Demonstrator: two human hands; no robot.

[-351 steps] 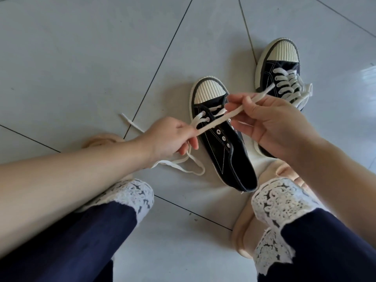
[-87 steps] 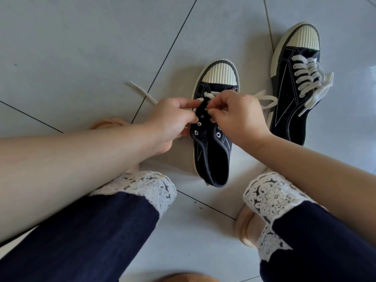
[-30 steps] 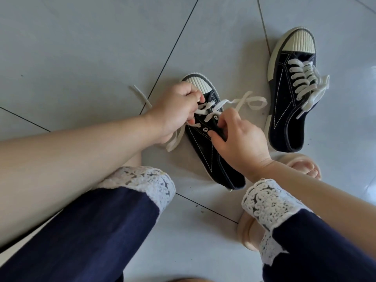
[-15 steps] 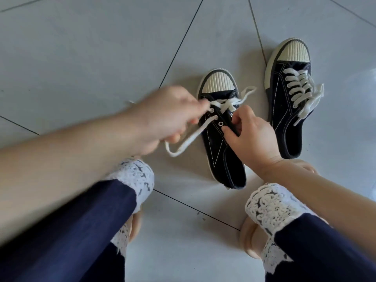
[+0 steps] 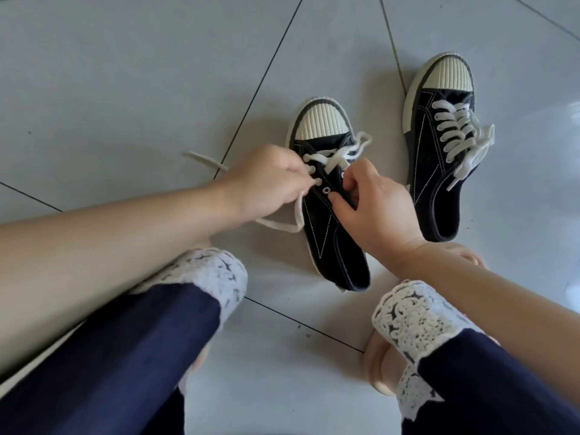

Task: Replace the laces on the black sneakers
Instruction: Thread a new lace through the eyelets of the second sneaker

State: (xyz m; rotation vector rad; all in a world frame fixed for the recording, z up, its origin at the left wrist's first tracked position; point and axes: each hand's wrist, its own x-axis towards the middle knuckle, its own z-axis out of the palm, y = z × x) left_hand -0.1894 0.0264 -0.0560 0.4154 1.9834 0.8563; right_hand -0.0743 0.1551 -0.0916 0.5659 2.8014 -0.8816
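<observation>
Left sneaker lies on the floor between the hands, toe far, a lace through only its far eyelets; the right sneaker, just beside it, is fully laced. The left hand pinches the lace at the left eyelets with curled fingers; the right hand grips the left sneaker's right eyelet edge between thumb and curled fingers.
</observation>
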